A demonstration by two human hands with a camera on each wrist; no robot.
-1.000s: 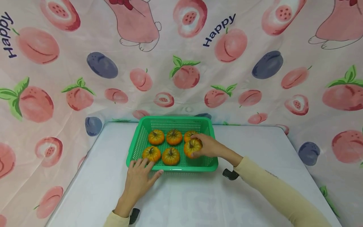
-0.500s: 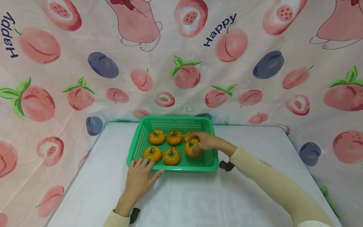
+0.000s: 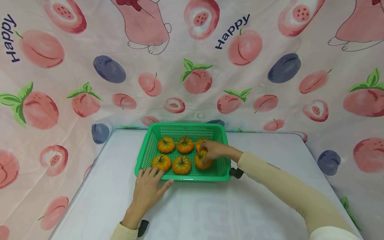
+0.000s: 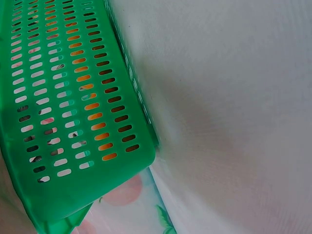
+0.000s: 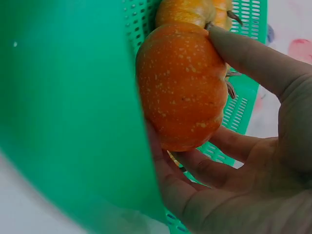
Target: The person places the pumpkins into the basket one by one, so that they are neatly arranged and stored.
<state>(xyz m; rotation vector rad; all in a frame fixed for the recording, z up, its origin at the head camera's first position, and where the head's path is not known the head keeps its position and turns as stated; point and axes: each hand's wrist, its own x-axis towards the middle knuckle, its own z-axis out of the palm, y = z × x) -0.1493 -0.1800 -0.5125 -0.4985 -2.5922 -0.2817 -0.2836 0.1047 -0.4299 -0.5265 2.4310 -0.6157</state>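
A green plastic basket (image 3: pixel 192 178) holds several small orange pumpkins in two rows. My right hand (image 3: pixel 216 150) reaches over its right side and grips the front-right pumpkin (image 5: pixel 183 87), thumb near the stem and fingers around the opposite side. Just behind it, the back-right pumpkin (image 3: pixel 201 143) is partly covered by my hand. The front-middle pumpkin (image 3: pixel 181 166) sits to its left. My left hand (image 3: pixel 147 190) rests its fingers on the basket's near-left rim, beside the front-left pumpkin (image 3: pixel 161 162); its thumb is spread away. The left wrist view shows mainly the basket's perforated wall (image 4: pixel 73 190).
The basket stands on a white-covered table (image 3: pixel 258 206), near its back edge. Behind and beside the table hangs a fruit-print cloth (image 3: pixel 132 73). A back-left pumpkin (image 3: pixel 166 145) and a back-middle pumpkin (image 3: pixel 185 145) fill the rest of the rear row.
My right hand has moved slightly left and down with the pumpkin, deeper into the basket. The right forearm has swung left. My left hand stays on the rim.
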